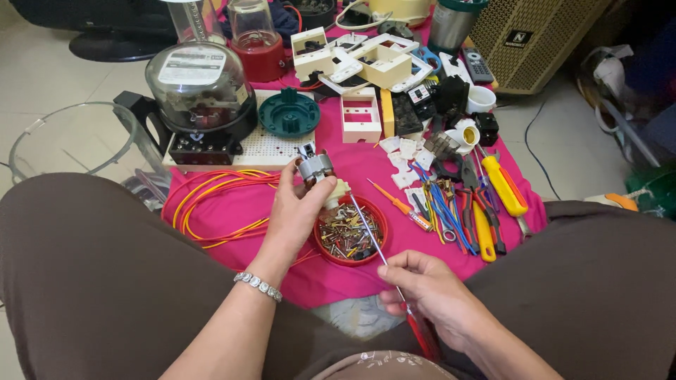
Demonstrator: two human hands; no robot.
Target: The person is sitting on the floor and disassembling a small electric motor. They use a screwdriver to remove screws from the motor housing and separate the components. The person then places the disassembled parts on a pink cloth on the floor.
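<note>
My left hand (296, 211) holds a small electric motor (317, 170) upright above a red bowl of screws (350, 231). A silver bracelet sits on that wrist. My right hand (431, 295) grips the red handle of a long thin screwdriver (373, 243). Its metal shaft slants up and left, and the tip reaches the cream part at the underside of the motor. Both hands hover over a pink cloth (352, 165) between my knees.
On the cloth lie orange and yellow wires (211, 204), pliers and screwdrivers (486, 204), white socket boxes (360, 116), a green round part (289, 112) and a glass-domed electric meter (201, 91). A clear jar (70, 144) stands at left, a speaker box (535, 35) at back right.
</note>
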